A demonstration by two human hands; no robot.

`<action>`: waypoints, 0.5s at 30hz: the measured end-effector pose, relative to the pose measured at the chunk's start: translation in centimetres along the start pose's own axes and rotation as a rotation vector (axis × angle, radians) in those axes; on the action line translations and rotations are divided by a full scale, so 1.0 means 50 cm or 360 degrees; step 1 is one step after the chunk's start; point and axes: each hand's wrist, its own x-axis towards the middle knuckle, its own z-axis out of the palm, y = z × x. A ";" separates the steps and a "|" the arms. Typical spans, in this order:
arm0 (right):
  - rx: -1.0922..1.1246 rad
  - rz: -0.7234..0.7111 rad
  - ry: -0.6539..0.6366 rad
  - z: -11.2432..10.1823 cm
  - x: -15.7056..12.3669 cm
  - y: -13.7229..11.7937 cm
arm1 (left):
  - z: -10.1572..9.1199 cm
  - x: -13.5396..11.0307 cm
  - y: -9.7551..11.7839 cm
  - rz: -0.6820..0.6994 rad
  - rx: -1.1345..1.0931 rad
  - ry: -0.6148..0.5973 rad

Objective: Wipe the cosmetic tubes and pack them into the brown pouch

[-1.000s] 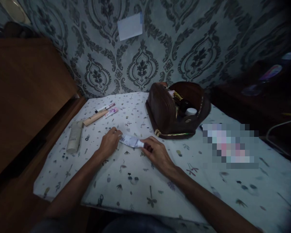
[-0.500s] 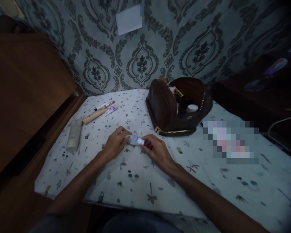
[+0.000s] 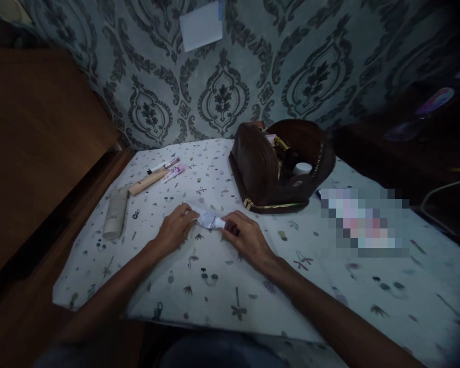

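Observation:
A small pale, translucent squeeze tube (image 3: 207, 220) lies sideways between my two hands, low over the printed tablecloth (image 3: 222, 276). My left hand (image 3: 176, 225) pinches its flat left end. At the other end, the fingers of my right hand (image 3: 245, 232) are closed around the white cap. Behind my right hand stands an unzipped brown leather pouch (image 3: 256, 168). Inside it are a white-lidded container (image 3: 302, 168) and a gold-and-dark bottle (image 3: 281, 145).
Left of my hands lie a grey-beige tube (image 3: 115, 213), a tan tube (image 3: 148, 182), a pink tube (image 3: 174, 174) and a slim tube with a mauve end (image 3: 170, 163). A blurred-out flat object (image 3: 362, 217) rests at right. A wooden cabinet (image 3: 42, 143) borders the left side.
My left hand has shifted a little to the left along the tube, so more of its body shows. The right hand stays at the cap. The whole view has tilted slightly.

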 end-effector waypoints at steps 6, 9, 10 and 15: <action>0.0022 0.0055 0.0016 0.001 0.000 0.002 | -0.022 -0.021 -0.060 -0.0352 0.0094 -0.0009; 0.0065 0.0082 0.0034 0.000 0.000 -0.002 | -0.031 -0.022 -0.064 -0.0439 -0.0026 0.0022; 0.0100 0.0100 0.0049 -0.001 0.000 -0.004 | -0.034 -0.019 -0.057 -0.0439 -0.0083 0.0065; 0.0411 0.0327 0.0146 0.000 0.004 -0.015 | -0.036 0.002 0.029 -0.0124 -0.0328 0.0318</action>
